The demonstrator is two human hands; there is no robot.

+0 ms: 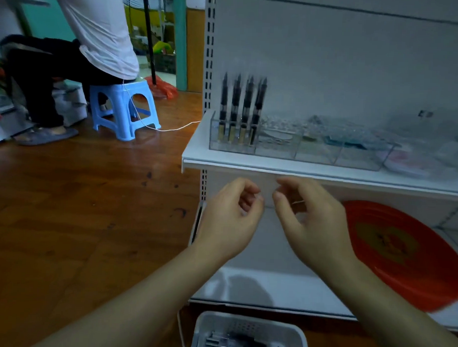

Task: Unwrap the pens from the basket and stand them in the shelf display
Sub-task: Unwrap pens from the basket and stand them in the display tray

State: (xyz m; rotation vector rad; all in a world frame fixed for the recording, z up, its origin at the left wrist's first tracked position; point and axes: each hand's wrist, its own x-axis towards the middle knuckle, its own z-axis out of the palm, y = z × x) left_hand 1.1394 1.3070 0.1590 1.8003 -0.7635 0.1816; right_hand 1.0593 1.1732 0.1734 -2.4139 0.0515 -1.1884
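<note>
Several dark pens [240, 106] with gold ends stand upright in the leftmost compartment of a clear display tray [358, 162] on the white shelf [249, 161]. Below the shelf's front edge, my left hand [229, 220] and my right hand [312, 223] hover close together. Their fingers are loosely curled, with the fingertips nearly meeting. I see nothing held in either. A white perforated basket [246, 322] sits on the floor at the bottom edge, with wrapped dark pens [232, 344] lying inside it.
Crumpled clear wrappers [284, 123] lie in the tray's other compartments. A large red disc [401, 252] leans on the lower shelf at right. A person sits on a blue stool [123, 107] at the far left, on the wooden floor, with a white cable trailing nearby.
</note>
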